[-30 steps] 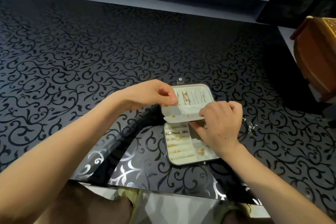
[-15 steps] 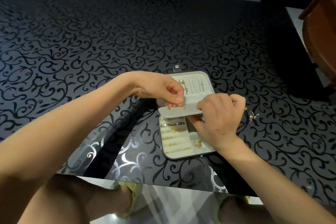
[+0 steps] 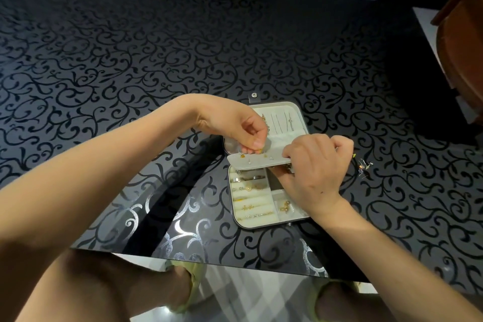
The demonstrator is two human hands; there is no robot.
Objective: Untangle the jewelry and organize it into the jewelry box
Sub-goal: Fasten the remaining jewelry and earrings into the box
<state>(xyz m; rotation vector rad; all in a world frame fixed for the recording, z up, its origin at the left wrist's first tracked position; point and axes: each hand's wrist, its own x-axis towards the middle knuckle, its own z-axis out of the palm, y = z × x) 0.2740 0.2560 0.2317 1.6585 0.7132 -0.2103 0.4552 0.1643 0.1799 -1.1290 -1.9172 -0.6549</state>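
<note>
My left hand (image 3: 243, 131) is curled, thumb and forefinger pinching one small gold earring (image 3: 259, 150) against the face of the grey flap (image 3: 257, 162). My right hand (image 3: 315, 165) is curled too, thumb on top and fingers beneath, gripping the flap's 3 o'clock end and holding it nearly level over the tray.

There is one jewelry box (image 3: 264, 225), lying open near the 6 o'clock edge of the patterned table (image 3: 130, 65), its lid (image 3: 286, 108) flat at 12 o'clock of the tray. About four studs sit on the flap, and at least three thin chains hang in the lid. The tray's rolls at 9 o'clock carry rings and gold pieces; I can't count them surely. One loose tangle (image 3: 363, 165) lies on the table at 3 o'clock, apart from the box.

A second ago my left fingertips were higher, by the lid's pocket; now they are down on the flap. My right hand has kept its grip.
</note>
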